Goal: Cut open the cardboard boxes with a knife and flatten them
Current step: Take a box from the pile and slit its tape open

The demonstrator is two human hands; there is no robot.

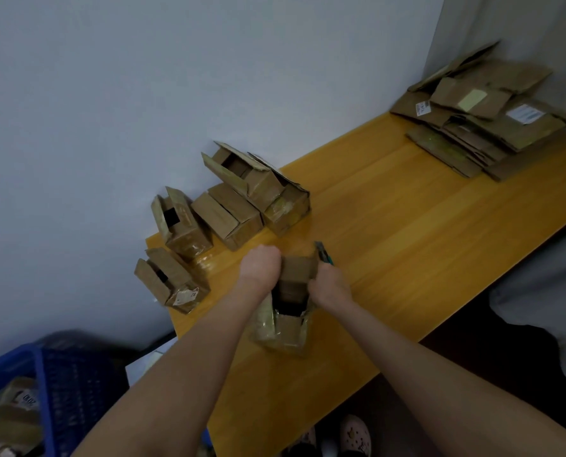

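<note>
Near the front edge of the desk [407,225], the left grip [260,267] closes round one wall of the open box [283,328] to steady it, while the right grip [329,286] holds the knife [323,253] at the opposite wall, probably ready to cut.

Only one end of the knife [323,253] shows; the rest is hidden under the right hand [329,286] and a flap of the box [291,311]. The fingertips of the left hand [260,263] are hidden behind the box. The basket [44,374] is blurred and cut off at the corner. On the pile [486,133], the labels [524,114] are too small to read.
</note>
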